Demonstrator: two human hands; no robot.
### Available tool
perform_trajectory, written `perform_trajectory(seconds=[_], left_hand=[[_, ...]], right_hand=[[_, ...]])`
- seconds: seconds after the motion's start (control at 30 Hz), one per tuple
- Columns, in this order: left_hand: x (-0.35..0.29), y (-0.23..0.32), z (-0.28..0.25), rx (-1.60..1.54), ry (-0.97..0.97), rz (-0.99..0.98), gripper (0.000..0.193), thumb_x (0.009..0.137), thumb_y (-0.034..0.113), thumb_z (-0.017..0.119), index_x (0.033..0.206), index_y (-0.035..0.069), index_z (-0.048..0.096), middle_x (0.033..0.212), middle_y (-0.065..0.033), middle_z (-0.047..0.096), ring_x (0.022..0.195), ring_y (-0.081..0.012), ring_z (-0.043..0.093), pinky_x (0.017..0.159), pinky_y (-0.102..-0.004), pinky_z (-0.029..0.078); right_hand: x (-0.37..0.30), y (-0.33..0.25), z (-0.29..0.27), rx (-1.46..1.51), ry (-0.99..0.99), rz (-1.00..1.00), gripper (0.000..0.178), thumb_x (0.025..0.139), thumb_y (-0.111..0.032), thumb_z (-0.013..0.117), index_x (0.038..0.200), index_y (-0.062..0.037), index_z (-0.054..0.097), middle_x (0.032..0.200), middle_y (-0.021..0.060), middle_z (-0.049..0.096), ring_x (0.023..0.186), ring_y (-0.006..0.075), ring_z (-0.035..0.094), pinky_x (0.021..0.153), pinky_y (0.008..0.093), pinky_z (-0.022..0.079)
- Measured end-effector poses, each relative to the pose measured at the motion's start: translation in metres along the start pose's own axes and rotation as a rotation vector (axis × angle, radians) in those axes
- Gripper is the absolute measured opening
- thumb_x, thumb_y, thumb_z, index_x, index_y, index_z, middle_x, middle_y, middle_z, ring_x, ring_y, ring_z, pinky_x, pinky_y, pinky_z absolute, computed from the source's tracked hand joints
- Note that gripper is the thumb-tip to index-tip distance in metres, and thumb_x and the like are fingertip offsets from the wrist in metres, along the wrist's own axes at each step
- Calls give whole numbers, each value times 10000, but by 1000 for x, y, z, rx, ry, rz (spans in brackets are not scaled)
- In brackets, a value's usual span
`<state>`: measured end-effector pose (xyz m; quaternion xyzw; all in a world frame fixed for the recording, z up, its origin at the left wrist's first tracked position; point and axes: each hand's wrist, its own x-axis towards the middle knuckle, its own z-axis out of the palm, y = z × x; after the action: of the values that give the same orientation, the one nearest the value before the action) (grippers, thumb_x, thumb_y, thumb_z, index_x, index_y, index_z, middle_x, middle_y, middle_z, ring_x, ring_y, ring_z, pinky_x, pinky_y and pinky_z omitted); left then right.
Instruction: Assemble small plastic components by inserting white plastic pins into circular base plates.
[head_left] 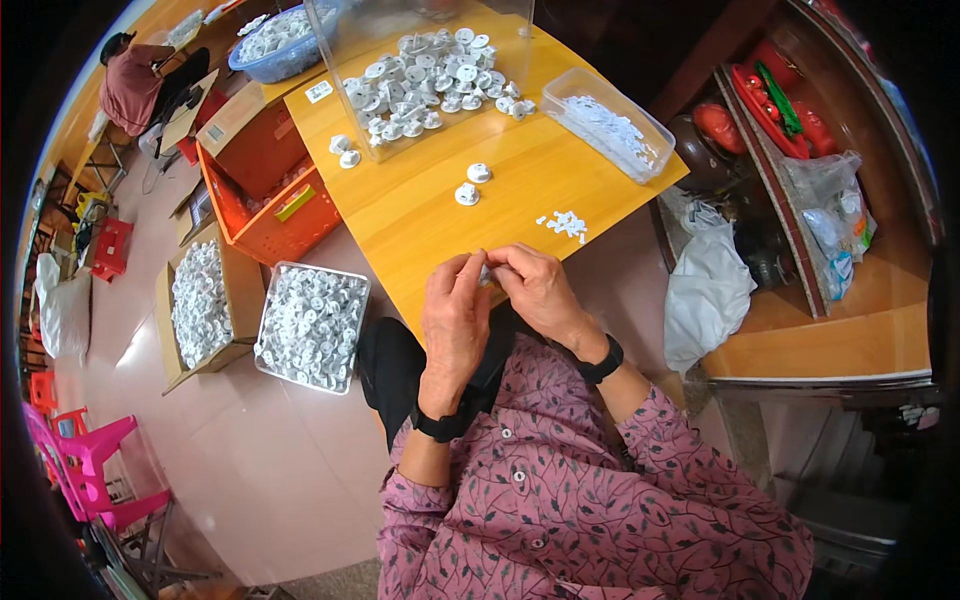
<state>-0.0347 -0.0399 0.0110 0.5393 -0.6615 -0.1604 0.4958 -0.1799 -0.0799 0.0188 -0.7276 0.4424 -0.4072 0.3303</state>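
both hands, left hand and right hand, pinch closed on one small white plastic part at the table edge. likely light, rigid, slippery; grip by its rim.

Pink shirt with dark leaf print, small white buttons down front, sleeves pushed up. Black band on each wrist. Dark trousers.
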Motion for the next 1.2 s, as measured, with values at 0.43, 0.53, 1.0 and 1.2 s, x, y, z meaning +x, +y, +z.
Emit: perform_trajectory(seconds=[0.43,0.53,1.0,1.2], left_hand=[[2,7,7,181,22,20,269,782,30,742,1047,57,713,987,-118,657,930,-316,615,798,-399,513],[1,5,10,199,4,19,265,782,39,743,1044,58,712,981,-113,657,928,-313,613,797,-400,513],[-7,3,-3,-1006,-31,-563,300,946,68,666,1241,20,656,944,-2,626,807,-84,576,740,-234,495],[-14,-3,-9,-1543,-23,-694,334,972,92,633,1285,-20,599,972,-37,642,803,-104,580,727,-234,493]], right_hand=[[-33,42,-70,-763,337,-105,176,840,18,635,1014,-5,635,1017,141,575,974,338,576,867,436,475],[-33,49,-70,-830,312,-114,188,834,8,657,1020,-17,645,1014,127,570,964,323,572,836,430,469],[-32,41,-65,-733,313,-182,110,871,-31,641,981,-27,642,912,113,592,839,299,602,722,382,478],[-35,-16,-34,102,248,266,139,949,-129,634,934,9,639,863,52,647,745,119,606,693,236,475]])
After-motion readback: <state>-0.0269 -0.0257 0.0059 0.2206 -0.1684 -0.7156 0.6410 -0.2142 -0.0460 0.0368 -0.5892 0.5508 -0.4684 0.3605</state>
